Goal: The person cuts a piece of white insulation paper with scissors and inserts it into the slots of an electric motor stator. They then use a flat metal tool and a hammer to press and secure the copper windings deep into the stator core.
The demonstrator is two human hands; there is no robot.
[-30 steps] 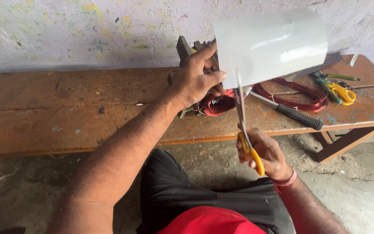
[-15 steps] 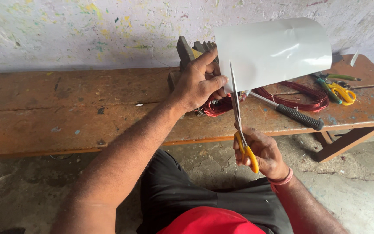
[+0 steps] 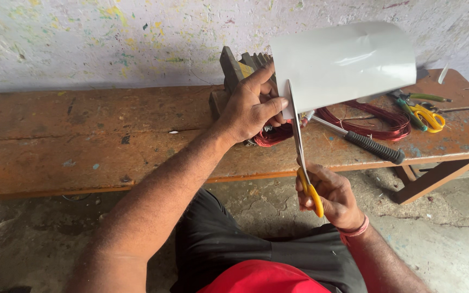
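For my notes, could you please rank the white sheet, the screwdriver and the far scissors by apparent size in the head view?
1. White sheet, nearest the camera.
2. Screwdriver.
3. Far scissors, roughly similar to the screwdriver, so that order is unsure.

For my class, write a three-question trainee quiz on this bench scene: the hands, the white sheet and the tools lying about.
1. True or false: the left hand grips the white sheet at its edge.
2. Which tool does the right hand hold? A) black-handled screwdriver B) yellow-handled scissors C) pliers
3. Fill in: the coil of red wire lies on the wooden ____.

Key
1. True.
2. B: the yellow-handled scissors, blades up against the sheet's edge; the black-handled screwdriver lies on the bench.
3. Bench.
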